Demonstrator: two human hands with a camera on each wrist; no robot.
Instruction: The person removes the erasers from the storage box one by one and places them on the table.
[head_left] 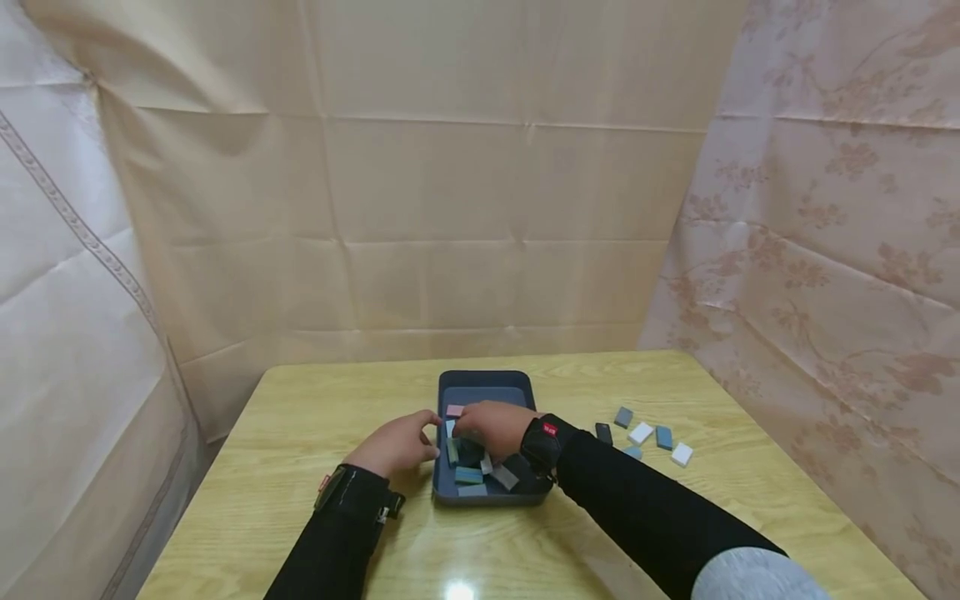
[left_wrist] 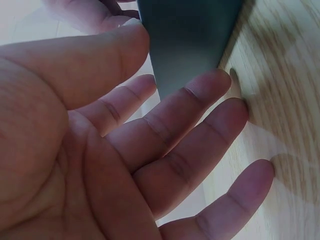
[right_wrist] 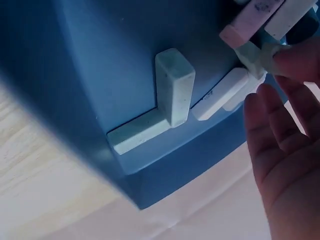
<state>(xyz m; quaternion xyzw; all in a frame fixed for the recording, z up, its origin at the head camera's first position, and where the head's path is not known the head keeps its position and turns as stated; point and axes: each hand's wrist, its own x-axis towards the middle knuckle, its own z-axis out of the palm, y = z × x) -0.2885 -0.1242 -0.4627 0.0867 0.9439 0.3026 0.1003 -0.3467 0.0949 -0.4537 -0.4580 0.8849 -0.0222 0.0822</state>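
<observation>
A dark blue-grey tray point(head_left: 491, 502) holds small rectangular blocks of several colours. My right hand point(head_left: 497, 427) reaches down into it. In the right wrist view, thumb and finger pinch a pale green block point(right_wrist: 270, 57) beside a pink block point(right_wrist: 250, 22). Two light green blocks point(right_wrist: 175, 90) lie apart from that hand, one resting against the other, near a whitish block point(right_wrist: 220, 94). My left hand point(head_left: 399, 444) is at the tray's left side, fingers loosely bent and holding nothing. Its thumb is by the tray wall point(left_wrist: 187, 45) in the left wrist view.
Right of the tray, several loose blocks lie on the wooden table point(head_left: 315, 450), among them a white block point(head_left: 682, 454), a blue block point(head_left: 663, 437) and a black block point(head_left: 603, 433). A beige cloth point(head_left: 420, 183) hangs behind the table.
</observation>
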